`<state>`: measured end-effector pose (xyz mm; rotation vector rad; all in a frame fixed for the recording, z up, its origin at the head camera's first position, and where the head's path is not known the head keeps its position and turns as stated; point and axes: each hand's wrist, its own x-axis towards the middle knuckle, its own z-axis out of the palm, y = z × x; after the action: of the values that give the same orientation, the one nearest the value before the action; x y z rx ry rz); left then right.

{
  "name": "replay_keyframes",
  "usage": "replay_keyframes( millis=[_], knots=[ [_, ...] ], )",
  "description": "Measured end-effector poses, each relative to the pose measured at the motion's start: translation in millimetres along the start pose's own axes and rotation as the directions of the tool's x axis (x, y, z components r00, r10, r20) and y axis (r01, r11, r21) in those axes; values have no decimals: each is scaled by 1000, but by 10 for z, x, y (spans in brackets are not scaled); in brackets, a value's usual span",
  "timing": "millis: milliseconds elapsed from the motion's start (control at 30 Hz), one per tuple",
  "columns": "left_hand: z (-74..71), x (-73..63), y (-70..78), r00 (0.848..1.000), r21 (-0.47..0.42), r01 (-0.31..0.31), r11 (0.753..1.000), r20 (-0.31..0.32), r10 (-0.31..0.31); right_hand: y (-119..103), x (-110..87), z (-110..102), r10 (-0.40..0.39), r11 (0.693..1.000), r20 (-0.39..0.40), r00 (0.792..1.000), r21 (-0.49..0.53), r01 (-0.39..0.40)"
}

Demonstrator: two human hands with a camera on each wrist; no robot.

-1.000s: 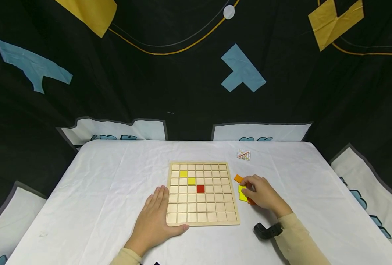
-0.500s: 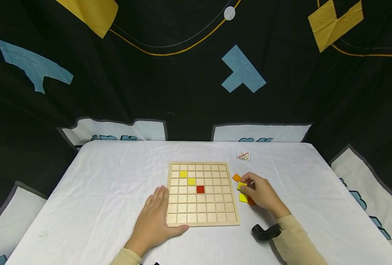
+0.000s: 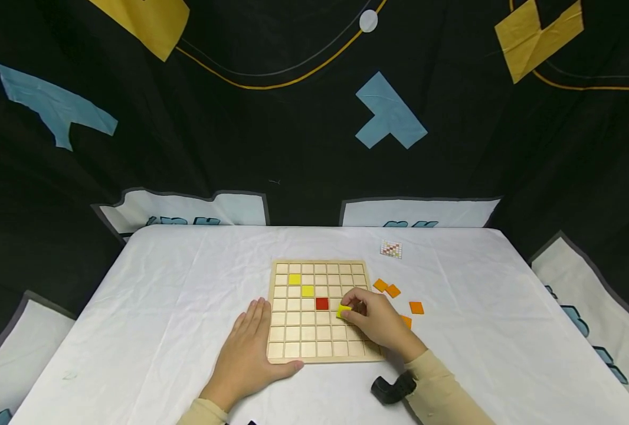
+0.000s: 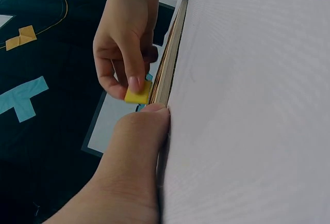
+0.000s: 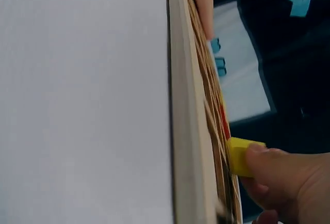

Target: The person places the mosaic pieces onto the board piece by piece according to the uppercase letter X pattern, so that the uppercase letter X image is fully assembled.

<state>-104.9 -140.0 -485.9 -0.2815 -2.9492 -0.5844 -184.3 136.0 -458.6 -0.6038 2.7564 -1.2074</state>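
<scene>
A square wooden grid board (image 3: 308, 349) lies on the table. My left hand (image 3: 248, 357) rests with straight fingers along its left edge, thumb at the near edge. Two yellow tiles (image 3: 294, 279) and a red tile (image 3: 321, 303) sit in its cells, forming a diagonal line. Above the board, my right hand (image 3: 376, 317) pinches another yellow tile (image 3: 342, 310) between thumb and fingers, just right of the red one. In the left wrist view this yellow tile (image 4: 137, 93) is tilted over the board's surface. The right wrist view shows the thumb pressed on the yellow tile (image 5: 238, 157).
Several orange tiles (image 3: 416, 307) lie on the white tablecloth right of the board, partly behind the right hand. A small card with a coloured grid pattern (image 3: 391, 248) lies farther back. A dark curtain (image 3: 304, 153) hangs behind the table.
My right hand has picked a yellow tile from the pile at the right and carried it left over the board. Orange tiles there are uncovered. The left hand has stayed still.
</scene>
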Motion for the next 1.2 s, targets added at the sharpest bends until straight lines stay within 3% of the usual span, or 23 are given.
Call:
replay_keyframes(
  millis=[367,767,1033,1200],
  knots=[
    [-2,8,4,1000,9,-12,1000,-16,12,-47,-7,104,-35,999,32,999,-21,36],
    [1,3,-2,1000,3,-2,1000,2,2,-35,-48,88,-68,989,41,997,-131,73],
    [12,5,-6,1000,0,3,1000,10,-3,-22,-125,-22,-109,977,59,992,-178,118],
    [14,8,-7,1000,1,0,1000,4,0,73,-219,-185,-58,981,8,998,-185,59]
  ],
)
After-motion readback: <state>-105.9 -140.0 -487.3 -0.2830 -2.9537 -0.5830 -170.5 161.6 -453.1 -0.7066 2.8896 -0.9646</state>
